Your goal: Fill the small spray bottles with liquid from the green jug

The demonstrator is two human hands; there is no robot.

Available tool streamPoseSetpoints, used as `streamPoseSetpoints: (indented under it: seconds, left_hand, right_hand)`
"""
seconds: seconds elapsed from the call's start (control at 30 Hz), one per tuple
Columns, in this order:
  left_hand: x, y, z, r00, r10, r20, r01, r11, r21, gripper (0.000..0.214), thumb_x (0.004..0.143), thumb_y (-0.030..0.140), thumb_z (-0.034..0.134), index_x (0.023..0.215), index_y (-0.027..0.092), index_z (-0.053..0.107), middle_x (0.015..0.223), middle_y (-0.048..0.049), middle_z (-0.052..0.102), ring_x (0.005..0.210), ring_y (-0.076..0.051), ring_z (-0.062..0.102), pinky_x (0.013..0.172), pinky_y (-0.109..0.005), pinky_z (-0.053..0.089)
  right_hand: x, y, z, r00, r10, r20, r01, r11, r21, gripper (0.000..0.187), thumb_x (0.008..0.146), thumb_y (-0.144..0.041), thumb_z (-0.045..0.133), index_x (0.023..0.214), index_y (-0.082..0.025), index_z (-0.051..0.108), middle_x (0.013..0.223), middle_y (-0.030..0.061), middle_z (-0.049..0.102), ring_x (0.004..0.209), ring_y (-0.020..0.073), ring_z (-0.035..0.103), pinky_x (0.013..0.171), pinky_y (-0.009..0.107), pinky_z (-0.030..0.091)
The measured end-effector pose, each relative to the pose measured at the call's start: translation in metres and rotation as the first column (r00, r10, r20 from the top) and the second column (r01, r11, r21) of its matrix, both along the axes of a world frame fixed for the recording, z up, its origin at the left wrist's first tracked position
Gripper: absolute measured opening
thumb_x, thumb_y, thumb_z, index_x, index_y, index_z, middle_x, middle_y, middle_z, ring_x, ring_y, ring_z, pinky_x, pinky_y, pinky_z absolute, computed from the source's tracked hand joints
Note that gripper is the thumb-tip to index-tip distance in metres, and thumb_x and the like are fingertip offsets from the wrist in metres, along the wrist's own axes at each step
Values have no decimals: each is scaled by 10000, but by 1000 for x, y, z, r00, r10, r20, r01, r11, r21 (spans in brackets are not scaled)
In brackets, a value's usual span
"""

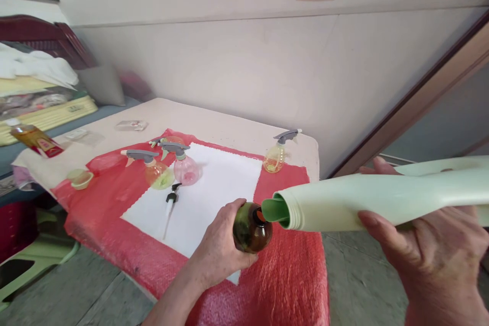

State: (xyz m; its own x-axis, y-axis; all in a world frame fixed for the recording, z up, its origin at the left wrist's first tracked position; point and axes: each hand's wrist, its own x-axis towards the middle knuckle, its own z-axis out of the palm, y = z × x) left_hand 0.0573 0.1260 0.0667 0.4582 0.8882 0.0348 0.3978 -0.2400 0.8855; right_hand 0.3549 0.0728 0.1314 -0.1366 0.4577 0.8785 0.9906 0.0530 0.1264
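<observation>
Working remotely, I am watching the left hand [225, 244] wrapping its fingers round the bottle [252, 242] above the worktop [229, 130], near its right edge, while the right hand [431, 249] is clasping the jug [336, 201] beyond that edge, seemingly so lip [275, 209] and mouth are lining up. I am counting one bottle, one jug, one loose pump [172, 196] and at least three sprayers [187, 170]: two standing toward the left edge, one near the far right corner.
</observation>
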Motion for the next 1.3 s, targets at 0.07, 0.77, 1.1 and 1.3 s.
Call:
streamPoseSetpoints:
  seconds: [0.07,0.77,1.1,1.3]
  left_hand:
    - [-1,1,0,1000,-10,-1,10,1000,-2,859,606,209,778,1367,326,397,1277,-62,549,1156,-284,541,981,-448,433]
    - [-2,4,2,1000,-28,-5,28,999,45,792,590,202,779,1323,311,497,1229,-71,598,1113,-301,564,949,-460,457]
    - [-2,4,2,999,-22,-24,23,999,28,787,582,184,775,1309,311,503,1242,-73,594,1109,-304,565,950,-450,451]
    - [-1,5,3,998,-20,-52,21,1000,16,799,586,189,774,1315,336,483,1246,-57,589,1094,-292,574,933,-439,460]
  right_hand:
    - [0,0,1,1000,10,-5,-10,1000,-6,557,907,-545,473,1167,-101,685,1001,125,747,873,294,714,950,454,483]
    - [-2,1,8,993,99,58,-103,992,79,537,850,-528,569,1221,-150,662,984,125,750,776,292,720,1044,521,434]
    - [-5,-2,10,993,74,88,-80,994,70,597,864,-562,532,1255,-124,635,972,146,747,820,320,724,1065,565,404]
    - [-7,-2,11,994,52,91,-58,996,64,602,868,-567,526,1285,-142,615,977,132,749,835,302,725,1060,533,418]
